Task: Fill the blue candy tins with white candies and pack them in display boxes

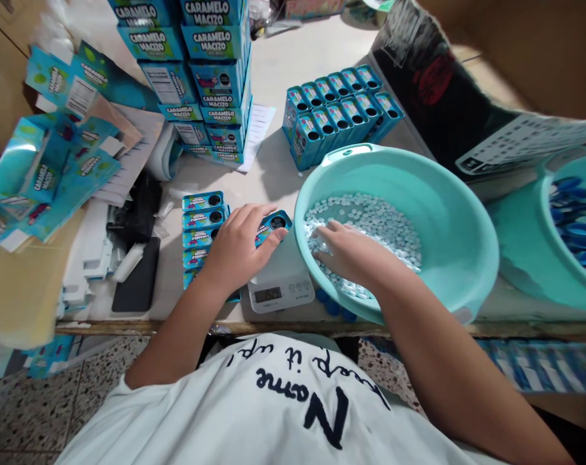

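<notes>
My left hand (242,248) grips a small blue candy container (268,226) with a round dark opening, thumb and forefinger at its sides. This container is at the white digital scale (281,290), whose display is lit. My right hand (346,250) reaches into a turquoise basin (448,213), with its fingers curled among small white candies (384,223). How many candies the fingers hold is hidden. Left of the scale lies a column of similar blue containers (199,218), partly covered by my left hand and forearm.
Behind the basin stand two rows of blue containers (339,116). Stacked "Caramelo Macizo" boxes (210,77) rise at the back left, beside flattened cartons (70,148). A dark phone-like slab (135,278) lies near the table edge. Another turquoise tub (525,226) holds blue pieces; a cardboard box (467,84) stands behind.
</notes>
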Demonstrator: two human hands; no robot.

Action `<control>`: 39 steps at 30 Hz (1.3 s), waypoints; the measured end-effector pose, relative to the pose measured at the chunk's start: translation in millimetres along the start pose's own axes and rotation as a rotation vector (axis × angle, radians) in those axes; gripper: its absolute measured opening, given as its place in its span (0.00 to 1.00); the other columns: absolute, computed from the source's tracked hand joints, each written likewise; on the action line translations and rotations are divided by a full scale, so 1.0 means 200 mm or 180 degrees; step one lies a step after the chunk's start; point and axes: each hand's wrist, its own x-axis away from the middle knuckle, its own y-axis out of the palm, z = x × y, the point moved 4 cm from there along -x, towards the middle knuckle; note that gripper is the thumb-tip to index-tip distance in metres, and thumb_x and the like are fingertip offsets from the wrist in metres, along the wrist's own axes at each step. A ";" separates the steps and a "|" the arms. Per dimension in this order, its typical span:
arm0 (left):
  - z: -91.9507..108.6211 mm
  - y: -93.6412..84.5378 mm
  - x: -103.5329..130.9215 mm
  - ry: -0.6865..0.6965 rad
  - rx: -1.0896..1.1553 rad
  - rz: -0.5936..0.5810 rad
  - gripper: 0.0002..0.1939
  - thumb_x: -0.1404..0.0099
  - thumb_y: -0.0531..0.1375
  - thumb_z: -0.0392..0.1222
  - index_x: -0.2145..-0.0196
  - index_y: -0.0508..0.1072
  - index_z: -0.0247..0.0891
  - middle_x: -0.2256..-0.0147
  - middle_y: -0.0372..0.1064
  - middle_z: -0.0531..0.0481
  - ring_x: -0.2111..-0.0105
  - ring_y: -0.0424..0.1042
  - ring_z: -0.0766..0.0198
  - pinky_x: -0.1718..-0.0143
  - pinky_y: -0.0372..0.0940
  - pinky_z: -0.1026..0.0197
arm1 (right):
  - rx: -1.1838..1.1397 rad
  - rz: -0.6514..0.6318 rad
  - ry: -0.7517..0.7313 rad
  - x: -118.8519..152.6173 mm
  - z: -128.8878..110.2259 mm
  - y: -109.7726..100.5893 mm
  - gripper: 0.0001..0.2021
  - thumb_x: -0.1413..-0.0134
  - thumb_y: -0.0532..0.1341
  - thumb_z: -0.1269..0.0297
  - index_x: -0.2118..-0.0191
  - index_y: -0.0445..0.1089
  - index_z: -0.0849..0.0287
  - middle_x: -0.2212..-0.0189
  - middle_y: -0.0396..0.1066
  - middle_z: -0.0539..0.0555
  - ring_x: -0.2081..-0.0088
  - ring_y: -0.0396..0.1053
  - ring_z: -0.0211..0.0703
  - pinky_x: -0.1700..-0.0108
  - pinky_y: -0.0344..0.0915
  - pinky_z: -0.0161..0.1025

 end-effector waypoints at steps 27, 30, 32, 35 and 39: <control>-0.01 -0.02 0.01 0.0052 0.0259 0.0481 0.23 0.27 0.56 0.58 0.45 0.69 0.38 0.49 0.73 0.41 0.47 0.73 0.54 0.44 0.68 0.50 | -0.0424 0.0710 0.0035 -0.01 0.06 -0.01 0.11 0.39 0.59 0.73 0.58 0.79 0.61 0.61 0.78 0.59 0.64 0.72 0.47 0.66 0.60 0.37; -0.04 -0.04 0.03 0.0007 0.0499 0.0964 0.26 0.27 0.55 0.61 0.42 0.66 0.39 0.47 0.72 0.40 0.46 0.72 0.54 0.43 0.66 0.50 | -0.0580 0.0899 -0.0008 -0.01 0.05 -0.03 0.09 0.39 0.59 0.72 0.60 0.78 0.62 0.61 0.77 0.59 0.64 0.71 0.46 0.65 0.60 0.37; -0.05 -0.05 0.04 -0.0069 0.0655 0.1203 0.27 0.27 0.54 0.61 0.40 0.63 0.40 0.46 0.71 0.40 0.45 0.71 0.54 0.43 0.65 0.49 | -0.0665 0.1061 -0.0046 0.00 0.05 -0.04 0.09 0.39 0.59 0.71 0.61 0.78 0.61 0.63 0.76 0.59 0.65 0.70 0.47 0.65 0.59 0.38; -0.06 -0.06 0.05 -0.0073 0.0788 0.1453 0.27 0.26 0.53 0.59 0.38 0.60 0.41 0.46 0.70 0.39 0.44 0.70 0.54 0.42 0.64 0.49 | -0.0781 0.1382 -0.0146 0.00 0.06 -0.06 0.09 0.40 0.59 0.70 0.62 0.78 0.61 0.64 0.75 0.58 0.67 0.69 0.46 0.66 0.59 0.39; -0.06 -0.07 0.06 0.0069 0.1056 0.1749 0.25 0.25 0.51 0.58 0.38 0.59 0.43 0.46 0.69 0.41 0.44 0.70 0.55 0.40 0.62 0.48 | -0.0939 0.1854 -0.0309 0.01 0.07 -0.10 0.10 0.39 0.58 0.69 0.60 0.78 0.60 0.64 0.75 0.58 0.67 0.69 0.47 0.65 0.61 0.40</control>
